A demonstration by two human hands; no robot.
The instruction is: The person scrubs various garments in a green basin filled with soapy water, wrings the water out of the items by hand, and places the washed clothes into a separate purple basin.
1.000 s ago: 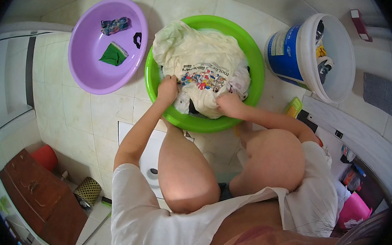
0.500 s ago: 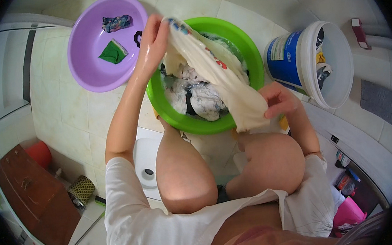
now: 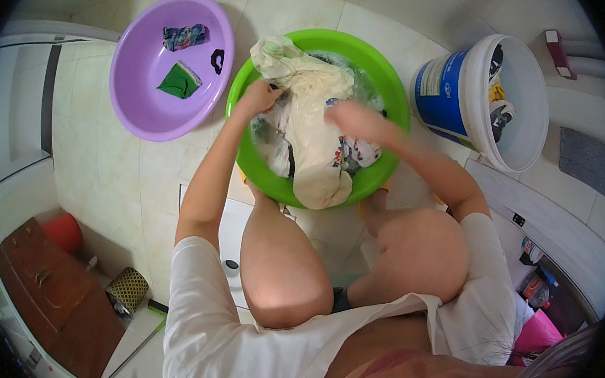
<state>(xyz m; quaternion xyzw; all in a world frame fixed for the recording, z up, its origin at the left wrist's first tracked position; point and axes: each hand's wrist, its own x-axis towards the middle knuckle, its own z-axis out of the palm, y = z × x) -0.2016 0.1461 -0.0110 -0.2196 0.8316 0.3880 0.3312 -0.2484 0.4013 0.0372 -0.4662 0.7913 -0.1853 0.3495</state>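
A wet cream garment (image 3: 310, 117) with a small coloured print lies draped lengthwise over the green basin (image 3: 397, 103), its near end hanging on the front rim. Under it, other white and dark clothes (image 3: 281, 148) sit in soapy water. At the basin's left side is my left hand (image 3: 260, 97), its fingers curled together by the garment's left edge; what they pinch is too small to make out. My right hand (image 3: 355, 121) hovers at or just over the garment's right side, smeared by motion, so its grip does not show.
A purple basin (image 3: 123, 82) at the far left holds a green cloth (image 3: 179, 81), a patterned cloth (image 3: 185, 37) and a black band (image 3: 217, 61). To the right leans a white and blue bucket (image 3: 444, 92) with clothes inside. A squat toilet (image 3: 231, 230) lies by my left knee.
The cream garment, earlier held stretched between both hands above the basin, now lies across it. My left hand has come down and nearer; my right hand has moved left over the basin.
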